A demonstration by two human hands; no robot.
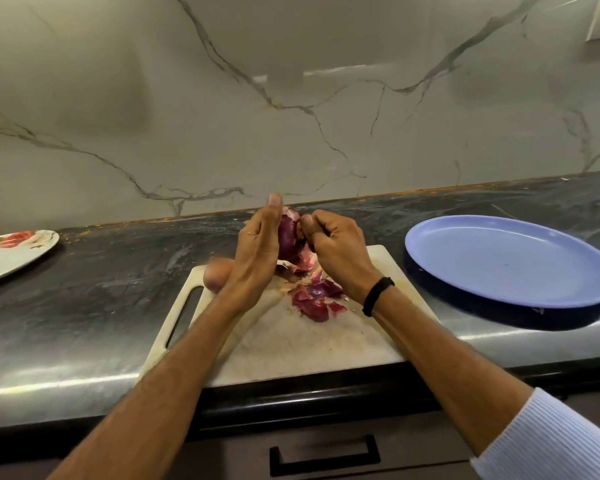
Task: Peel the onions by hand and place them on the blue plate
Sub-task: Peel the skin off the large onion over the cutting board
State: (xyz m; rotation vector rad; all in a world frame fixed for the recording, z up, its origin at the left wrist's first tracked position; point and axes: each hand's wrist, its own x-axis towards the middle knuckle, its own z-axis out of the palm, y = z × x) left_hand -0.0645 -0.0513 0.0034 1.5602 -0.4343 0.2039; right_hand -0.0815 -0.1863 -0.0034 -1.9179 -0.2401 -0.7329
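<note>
Purple onion (288, 237) sits above the board (291, 337), gripped in the left hand (257, 244); the right hand (336, 247) pinches its skin. Peels (314, 299) litter the board. Blue plate (506, 261) lies right.

Wears a thick black cord band (378, 296) round the right wrist. Wears a pale blue-white sleeve (548, 441) of fine ribbed stripes on the right arm, pushed back towards the elbow. Shows bare forearms (174, 358) with light hair, and short trimmed nails on left hand (257, 244) and right hand (336, 251).
</note>
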